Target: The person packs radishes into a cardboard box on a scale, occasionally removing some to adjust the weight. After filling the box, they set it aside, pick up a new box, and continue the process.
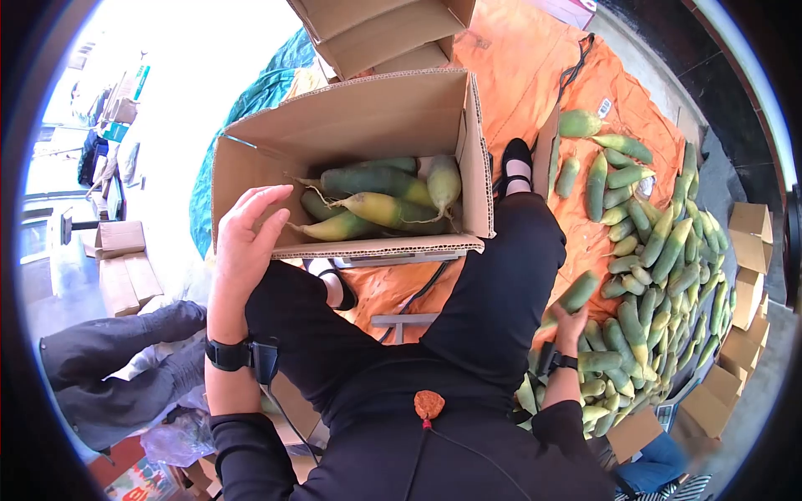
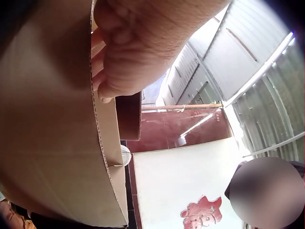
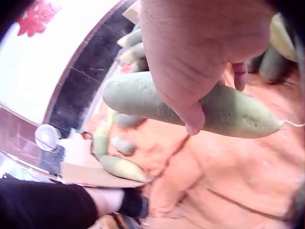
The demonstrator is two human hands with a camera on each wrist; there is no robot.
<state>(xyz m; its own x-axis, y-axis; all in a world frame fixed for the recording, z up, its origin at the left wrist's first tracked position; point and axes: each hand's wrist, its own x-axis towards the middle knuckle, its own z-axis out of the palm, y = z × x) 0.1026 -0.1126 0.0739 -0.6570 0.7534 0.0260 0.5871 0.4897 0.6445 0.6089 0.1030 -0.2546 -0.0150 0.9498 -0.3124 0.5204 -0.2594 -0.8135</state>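
Note:
A green radish (image 1: 578,292) is in my right hand (image 1: 571,326), beside the pile at the right. In the right wrist view, thumb and fingers grip this radish (image 3: 131,95) around its middle, its thin root tip pointing right, above the orange sheet. Before my knees stands an open cardboard box (image 1: 351,113) with several green radishes (image 1: 376,182) at its bottom. My left hand (image 1: 249,230) rests at the box's near left corner, fingers loosely extended over the rim and holding no radish. In the left wrist view the hand (image 2: 143,47) overlaps the cardboard edge.
A large pile of green radishes (image 1: 668,259) covers the orange sheet (image 1: 518,67) at the right. Another cardboard box (image 1: 384,37) stands beyond the first. More cartons (image 1: 748,292) line the far right. At the left, another person's dark-clothed legs (image 1: 125,351) show.

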